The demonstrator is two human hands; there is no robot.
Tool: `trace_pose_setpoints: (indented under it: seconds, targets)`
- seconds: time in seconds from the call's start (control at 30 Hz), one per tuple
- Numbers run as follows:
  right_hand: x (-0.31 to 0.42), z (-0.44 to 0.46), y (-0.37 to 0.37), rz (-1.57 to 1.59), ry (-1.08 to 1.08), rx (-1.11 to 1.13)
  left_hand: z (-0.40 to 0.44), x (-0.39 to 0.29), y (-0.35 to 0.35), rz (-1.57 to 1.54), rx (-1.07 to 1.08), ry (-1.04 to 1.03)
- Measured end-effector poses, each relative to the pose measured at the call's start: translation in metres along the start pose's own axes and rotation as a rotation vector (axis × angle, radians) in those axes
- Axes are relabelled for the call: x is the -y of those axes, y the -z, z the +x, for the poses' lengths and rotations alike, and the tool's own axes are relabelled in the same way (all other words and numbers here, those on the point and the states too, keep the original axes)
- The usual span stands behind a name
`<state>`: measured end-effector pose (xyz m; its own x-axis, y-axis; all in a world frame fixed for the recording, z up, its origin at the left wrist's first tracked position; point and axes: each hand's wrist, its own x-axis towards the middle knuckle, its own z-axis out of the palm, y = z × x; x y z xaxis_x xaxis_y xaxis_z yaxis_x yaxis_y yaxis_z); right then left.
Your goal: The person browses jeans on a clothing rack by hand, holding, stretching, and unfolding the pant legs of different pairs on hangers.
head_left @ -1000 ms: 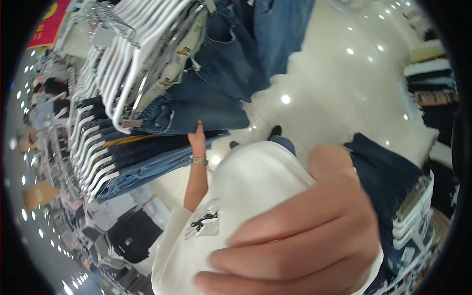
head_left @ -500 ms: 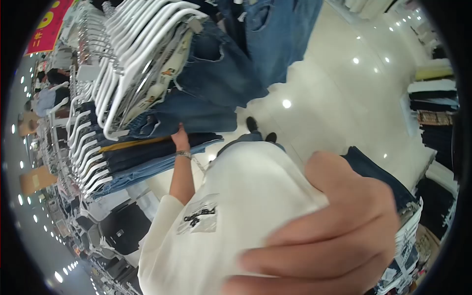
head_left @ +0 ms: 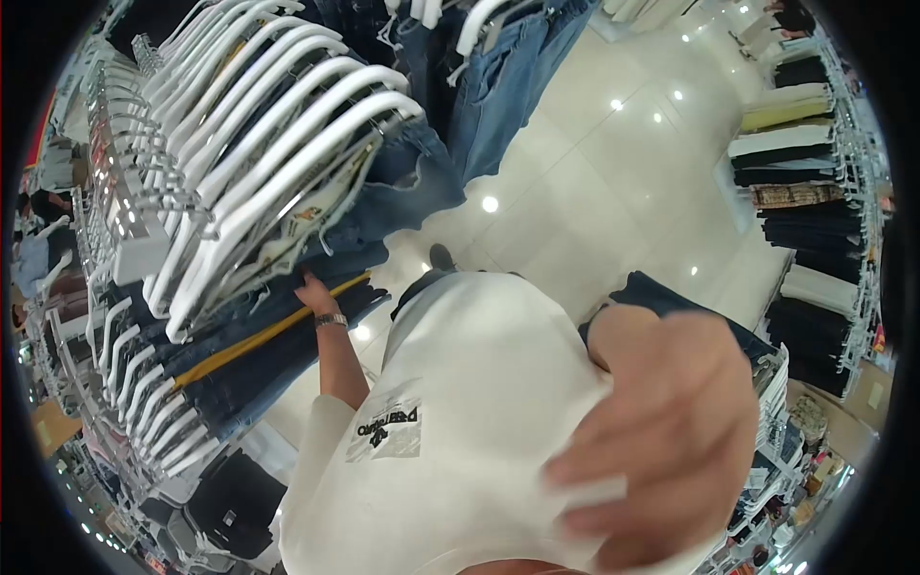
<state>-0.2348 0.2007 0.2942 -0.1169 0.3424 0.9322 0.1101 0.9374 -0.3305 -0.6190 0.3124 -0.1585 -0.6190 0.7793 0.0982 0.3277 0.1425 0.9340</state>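
My left hand (head_left: 314,292), with a metal-banded watch (head_left: 331,319) on the wrist, is at the side of the hanging jeans (head_left: 251,311). Its thumb rests against the denim, and the other fingers are mostly hidden among the folds. Close to the camera, in front of the white T-shirt (head_left: 479,402), my right hand (head_left: 661,431) is blurred by motion. Its fingers are loosely curved and apart, with nothing visible in them. Above my left hand, denim shorts (head_left: 412,182) hang from white hangers (head_left: 316,125).
A chrome rack (head_left: 120,206) runs along the left, with a lower row of white hangers (head_left: 158,412). Black folded clothing (head_left: 230,503) lies below it. More jeans (head_left: 661,292) hang at the right. Dark and light garments (head_left: 810,225) line the far right, across the shiny tiled floor (head_left: 565,192).
The view has shifted, bringing the upper hangers closer. My left hand has moved along the jeans toward the rack. My right hand has drawn slightly lower, its fingers now more blurred.
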Motion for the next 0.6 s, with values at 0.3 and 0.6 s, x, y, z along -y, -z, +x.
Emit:
trace_pose_setpoints:
  seconds: [0.3,0.6]
  targets:
    - [-0.138,-0.223,0.022,-0.261,-1.261,-0.229,-0.104,0.084,-0.042,0.053,0.772,0.671]
    - [-0.227,-0.318,0.107,-0.258,-1.465,-0.313,-0.151,-0.116,-0.148,-0.07,1.34,0.134]
